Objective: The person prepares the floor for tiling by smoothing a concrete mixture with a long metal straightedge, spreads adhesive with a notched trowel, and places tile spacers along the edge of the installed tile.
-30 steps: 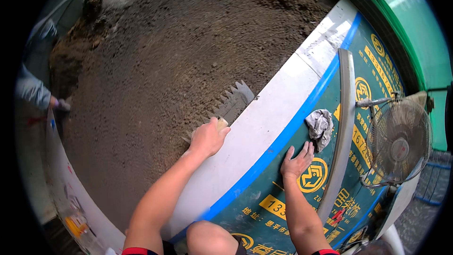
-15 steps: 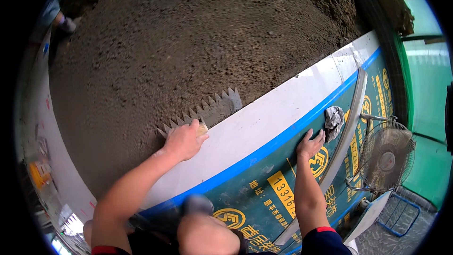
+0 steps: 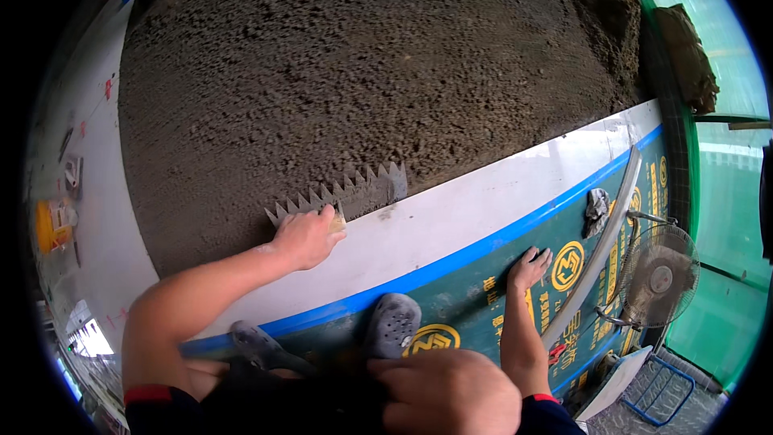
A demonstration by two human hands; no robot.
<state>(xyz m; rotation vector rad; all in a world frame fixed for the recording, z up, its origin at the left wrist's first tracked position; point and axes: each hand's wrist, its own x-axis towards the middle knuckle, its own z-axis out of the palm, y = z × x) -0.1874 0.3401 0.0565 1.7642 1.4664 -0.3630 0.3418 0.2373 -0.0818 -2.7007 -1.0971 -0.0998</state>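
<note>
My left hand point(image 3: 307, 238) is wrapped round the pale handle point(image 3: 337, 222) of a notched trowel point(image 3: 358, 195). Its long metal blade has big pointed teeth facing away from me, and lies on the rough brown mortar bed point(image 3: 362, 72), right along the edge of a white tile strip point(image 3: 483, 192). Mortar clings to the blade. With fingers spread, my right hand point(image 3: 530, 268) rests on the dark green printed floor sheet point(image 3: 475, 294) and holds nothing. A crumpled grey rag point(image 3: 597, 211) lies beyond it.
Blue tape point(image 3: 483, 235) borders the tile strip. A long metal bar point(image 3: 592, 270) lies right of my right hand, beside a round fan point(image 3: 660, 278) and a blue wire rack point(image 3: 662, 383). My grey clog point(image 3: 394, 324) stands near the tape. A yellow container point(image 3: 51, 225) sits far left.
The view has shifted. My left hand and the trowel have slid left along the tile edge. My right hand has moved left on the sheet, farther from the rag. My clogs show more plainly.
</note>
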